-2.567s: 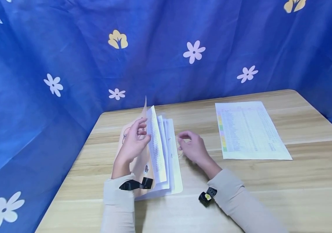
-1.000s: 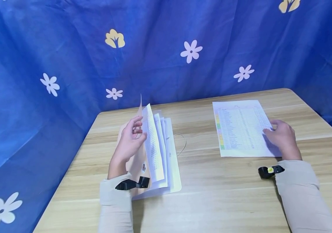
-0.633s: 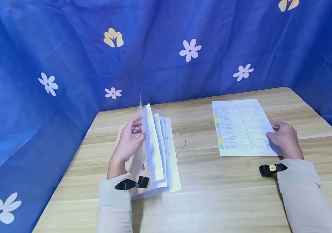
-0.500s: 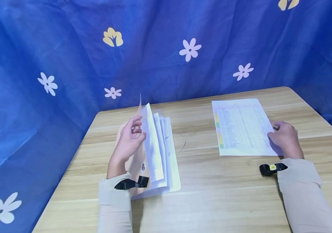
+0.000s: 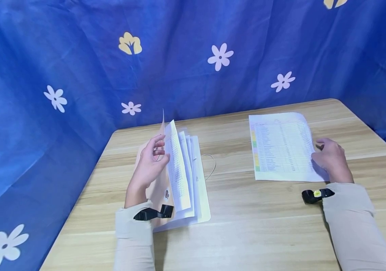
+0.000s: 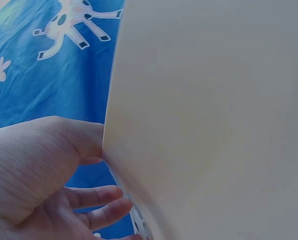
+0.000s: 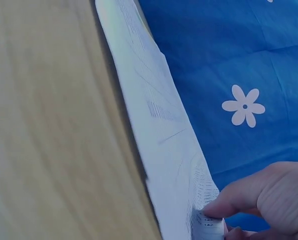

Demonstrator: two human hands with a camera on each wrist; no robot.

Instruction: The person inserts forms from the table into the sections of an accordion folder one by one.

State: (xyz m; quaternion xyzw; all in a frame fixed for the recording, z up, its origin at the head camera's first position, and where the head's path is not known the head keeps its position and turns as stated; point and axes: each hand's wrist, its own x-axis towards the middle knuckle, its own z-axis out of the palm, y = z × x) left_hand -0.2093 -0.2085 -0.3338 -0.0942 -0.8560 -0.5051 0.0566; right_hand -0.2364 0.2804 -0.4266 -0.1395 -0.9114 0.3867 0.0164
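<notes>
On the left of the table, a folder [image 5: 203, 195] stands partly open with several printed papers [image 5: 179, 169] fanned inside. My left hand [image 5: 148, 162] holds its pale cover [image 6: 204, 110] up by the edge, thumb and fingers curled at it. To the right lies a printed sheet of paper [image 5: 277, 146] with coloured cells down its left side. My right hand [image 5: 333, 160] pinches that sheet by its right edge, and the edge bows upward. In the right wrist view the thumb presses on the curled edge of the paper, with the fingers partly hidden under it.
A thin elastic loop [image 5: 214, 165] sticks out from the folder's right edge onto the wooden table [image 5: 254, 229]. A blue curtain [image 5: 179, 56] with flowers hangs behind and at both sides.
My right hand has gone from beside the folder to the sheet's right edge, and the sheet's right side now bows up. The left hand has stayed at the folder cover.
</notes>
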